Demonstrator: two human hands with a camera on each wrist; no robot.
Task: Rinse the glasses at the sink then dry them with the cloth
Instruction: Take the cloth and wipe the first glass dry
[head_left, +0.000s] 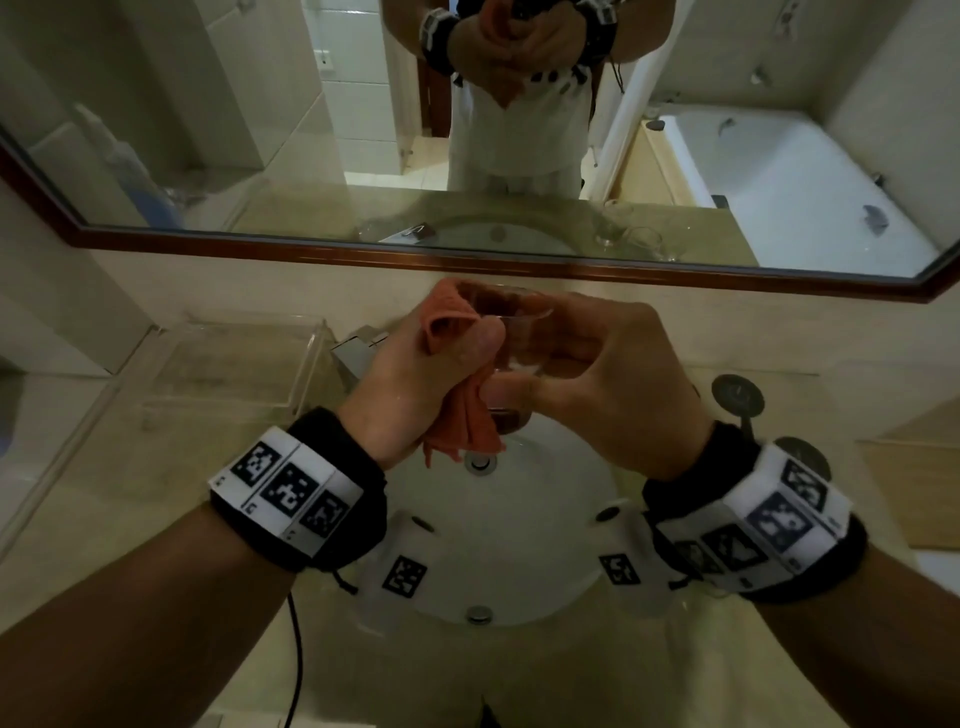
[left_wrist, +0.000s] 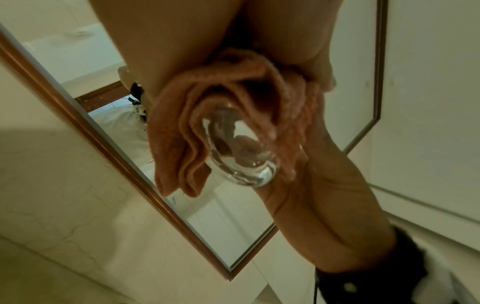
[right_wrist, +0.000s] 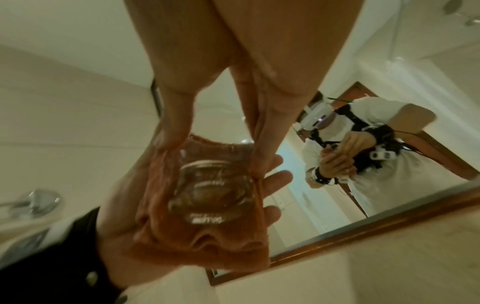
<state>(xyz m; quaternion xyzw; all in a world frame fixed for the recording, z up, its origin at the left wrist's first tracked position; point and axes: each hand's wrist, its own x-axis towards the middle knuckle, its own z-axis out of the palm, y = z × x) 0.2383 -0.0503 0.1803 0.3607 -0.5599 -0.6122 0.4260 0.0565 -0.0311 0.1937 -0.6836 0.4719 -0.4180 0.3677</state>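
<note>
A clear glass (head_left: 519, 338) is held up over the white sink (head_left: 519, 551), between both hands. My right hand (head_left: 566, 364) grips the glass with fingers round its wall and thumb under it. My left hand (head_left: 457, 358) grips an orange cloth (head_left: 470, 426), which wraps the glass's left side and reaches over its rim. In the left wrist view the cloth (left_wrist: 176, 133) folds round the glass (left_wrist: 241, 158). The right wrist view shows the glass's thick base (right_wrist: 210, 195) lying against the cloth (right_wrist: 202, 242) in my left palm.
A wood-framed mirror (head_left: 260, 156) hangs behind the sink and reflects two more clear glasses (head_left: 644, 241). A clear plastic tray (head_left: 234, 358) sits on the counter at left, beside the tap (head_left: 358, 353). Dark round fittings (head_left: 737, 395) stand at right. The drain (head_left: 480, 462) lies below the hands.
</note>
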